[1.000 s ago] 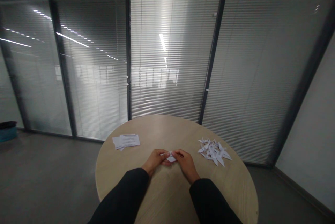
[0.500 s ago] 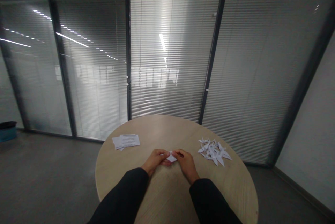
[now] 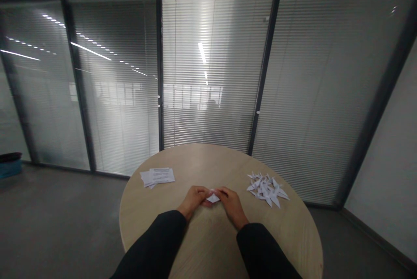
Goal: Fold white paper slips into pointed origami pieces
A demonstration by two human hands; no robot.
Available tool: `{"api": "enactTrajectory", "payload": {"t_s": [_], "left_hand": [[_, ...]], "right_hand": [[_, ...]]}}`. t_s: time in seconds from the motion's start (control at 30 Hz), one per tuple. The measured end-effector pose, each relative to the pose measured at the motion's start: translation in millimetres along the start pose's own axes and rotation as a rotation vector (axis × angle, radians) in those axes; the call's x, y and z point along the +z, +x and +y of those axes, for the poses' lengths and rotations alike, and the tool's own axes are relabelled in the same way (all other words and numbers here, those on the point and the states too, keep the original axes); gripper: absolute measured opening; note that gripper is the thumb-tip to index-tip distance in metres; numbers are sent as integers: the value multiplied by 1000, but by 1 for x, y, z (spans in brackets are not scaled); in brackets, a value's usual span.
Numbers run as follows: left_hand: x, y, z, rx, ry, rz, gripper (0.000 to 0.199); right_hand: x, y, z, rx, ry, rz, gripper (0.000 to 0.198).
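Between my two hands is a small folded piece of white paper [image 3: 213, 198], held just over the middle of the round table. My left hand [image 3: 194, 200] pinches its left side, thumb on top and fingers beneath. On the other side my right hand [image 3: 232, 203] grips the paper with thumb and forefinger. Parts of the paper are hidden by the fingertips. To the right lies a heap of folded white paper cranes [image 3: 267, 189]. Over on the left is a small stack of printed paper sheets [image 3: 162, 175].
The round wooden table [image 3: 208, 157] has its far edge close to a glass partition [image 3: 215, 74] with blinds. A blue bin [image 3: 10, 167] stands on the grey floor at the far left. A white wall [image 3: 387, 174] rises on the right.
The paper between my fingers has shifted a little and shows a flatter, more triangular outline. Both hands stay in nearly the same place.
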State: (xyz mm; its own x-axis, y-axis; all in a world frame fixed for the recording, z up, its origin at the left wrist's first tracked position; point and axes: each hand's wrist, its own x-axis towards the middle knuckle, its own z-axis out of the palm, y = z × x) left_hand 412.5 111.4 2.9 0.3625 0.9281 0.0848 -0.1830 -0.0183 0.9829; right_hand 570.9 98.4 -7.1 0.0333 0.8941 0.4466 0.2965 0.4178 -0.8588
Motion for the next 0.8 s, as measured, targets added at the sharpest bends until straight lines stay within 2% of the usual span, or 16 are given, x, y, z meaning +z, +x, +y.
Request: {"api": "enactTrajectory", "payload": {"t_s": [0.23, 0.43, 0.8], "left_hand": [[-4, 9, -2, 37, 72, 122, 40], [-5, 10, -3, 47, 120, 128, 42], [-4, 9, -2, 68, 132, 78, 43]], "right_hand": [[-2, -2, -6, 53, 94, 12, 45], [-1, -2, -7, 57, 77, -6, 37], [0, -2, -5, 65, 115, -28, 35]]}}
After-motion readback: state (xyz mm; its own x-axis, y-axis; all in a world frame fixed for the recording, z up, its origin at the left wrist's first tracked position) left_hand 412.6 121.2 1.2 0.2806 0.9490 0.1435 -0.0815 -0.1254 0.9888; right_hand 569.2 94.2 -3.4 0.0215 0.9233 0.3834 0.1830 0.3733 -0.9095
